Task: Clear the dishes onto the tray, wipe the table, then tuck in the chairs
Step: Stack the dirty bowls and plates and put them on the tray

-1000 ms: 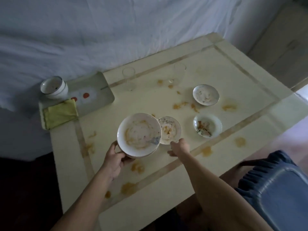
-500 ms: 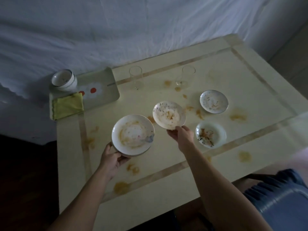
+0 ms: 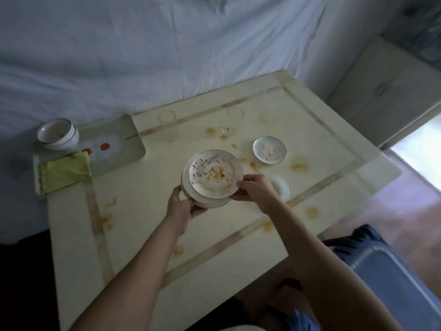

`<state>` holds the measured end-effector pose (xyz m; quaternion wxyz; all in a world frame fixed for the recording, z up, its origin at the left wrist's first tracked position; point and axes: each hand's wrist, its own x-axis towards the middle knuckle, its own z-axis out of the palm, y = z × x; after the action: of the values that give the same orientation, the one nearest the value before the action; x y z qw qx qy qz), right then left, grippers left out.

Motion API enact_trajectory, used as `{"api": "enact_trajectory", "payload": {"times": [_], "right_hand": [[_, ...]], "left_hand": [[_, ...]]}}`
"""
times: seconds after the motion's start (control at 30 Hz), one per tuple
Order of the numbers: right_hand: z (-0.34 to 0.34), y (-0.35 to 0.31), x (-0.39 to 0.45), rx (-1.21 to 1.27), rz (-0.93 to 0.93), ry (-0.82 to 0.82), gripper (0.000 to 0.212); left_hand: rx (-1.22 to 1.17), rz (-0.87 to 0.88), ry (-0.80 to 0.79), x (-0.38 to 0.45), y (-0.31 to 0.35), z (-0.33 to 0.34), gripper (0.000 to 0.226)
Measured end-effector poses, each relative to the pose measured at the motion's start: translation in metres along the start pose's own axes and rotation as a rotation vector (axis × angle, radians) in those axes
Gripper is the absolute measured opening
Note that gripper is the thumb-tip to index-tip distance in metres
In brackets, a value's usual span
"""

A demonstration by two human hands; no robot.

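My left hand (image 3: pixel 182 207) grips a large dirty plate (image 3: pixel 210 202) from below, held above the cream table (image 3: pixel 143 225). My right hand (image 3: pixel 255 188) holds a small dirty plate (image 3: pixel 214 174) by its right rim, resting on top of the large one. Another small dirty plate (image 3: pixel 269 149) lies on the table further right. A third plate (image 3: pixel 281 187) is partly hidden behind my right hand. The tray (image 3: pixel 128 144) sits at the table's far left with stacked bowls (image 3: pixel 58 133) and a yellow cloth (image 3: pixel 64 172) on it.
Two empty glasses (image 3: pixel 167 123) (image 3: pixel 235 119) stand near the table's far edge. Orange food stains (image 3: pixel 298 166) dot the tabletop. A blue chair (image 3: pixel 391 271) stands at the near right. A white sheet (image 3: pixel 143 56) hangs behind the table; a pale cabinet (image 3: pixel 386 91) is at right.
My right hand lifted the small plate and brought it left onto the large plate held in my left hand. The two plates are now stacked.
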<state>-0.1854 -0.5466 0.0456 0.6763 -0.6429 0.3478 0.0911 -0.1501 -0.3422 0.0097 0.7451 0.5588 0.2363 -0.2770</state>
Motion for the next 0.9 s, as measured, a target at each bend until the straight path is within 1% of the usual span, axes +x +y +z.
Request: {"api": "enact_trajectory", "payload": {"times": [0.13, 0.23, 0.3, 0.37, 0.43, 0.5, 0.57, 0.6, 0.67, 0.7, 0.8, 0.83, 0.9], "right_hand": [[-0.016, 0.013, -0.005, -0.030, 0.011, 0.129, 0.014], [-0.028, 0.024, -0.002, -0.098, 0.019, 0.198, 0.009], [-0.034, 0.033, 0.003, -0.166, -0.040, 0.242, 0.014], [-0.043, 0.041, 0.010, -0.243, -0.131, 0.270, 0.023], [-0.057, 0.044, 0.023, -0.394, -0.179, 0.239, 0.032], [-0.070, 0.045, 0.039, -0.551, -0.204, 0.174, 0.035], [-0.091, 0.042, 0.059, -0.626, -0.238, 0.155, 0.037], [-0.098, 0.040, 0.063, -0.613, -0.247, 0.185, 0.038], [-0.126, 0.038, 0.081, -0.567, -0.191, 0.256, 0.038], [-0.141, 0.039, 0.090, -0.592, -0.140, 0.274, 0.035], [-0.176, 0.055, 0.118, -0.805, 0.059, 0.244, 0.023], [-0.181, 0.059, 0.126, -0.815, 0.103, 0.234, 0.023], [-0.186, 0.063, 0.147, -0.746, 0.142, 0.226, 0.031]], "left_hand": [[0.090, 0.013, -0.041, 0.002, -0.013, 0.020, 0.067], [0.109, -0.001, -0.047, 0.002, -0.028, 0.033, 0.064], [0.120, -0.004, -0.044, 0.005, -0.037, 0.042, 0.061], [0.128, 0.001, -0.023, 0.010, -0.046, 0.053, 0.060], [0.124, -0.003, 0.014, 0.015, -0.055, 0.067, 0.063], [0.119, -0.013, 0.048, 0.019, -0.062, 0.079, 0.064], [0.088, -0.023, 0.088, 0.029, -0.069, 0.095, 0.066], [0.071, -0.025, 0.101, 0.031, -0.070, 0.096, 0.067], [0.035, -0.032, 0.133, 0.038, -0.074, 0.105, 0.070], [0.018, -0.036, 0.157, 0.040, -0.076, 0.110, 0.072], [-0.041, -0.034, 0.221, 0.044, -0.081, 0.118, 0.078], [-0.049, -0.031, 0.230, 0.045, -0.081, 0.118, 0.078], [-0.060, -0.028, 0.250, 0.045, -0.080, 0.118, 0.077]]}}
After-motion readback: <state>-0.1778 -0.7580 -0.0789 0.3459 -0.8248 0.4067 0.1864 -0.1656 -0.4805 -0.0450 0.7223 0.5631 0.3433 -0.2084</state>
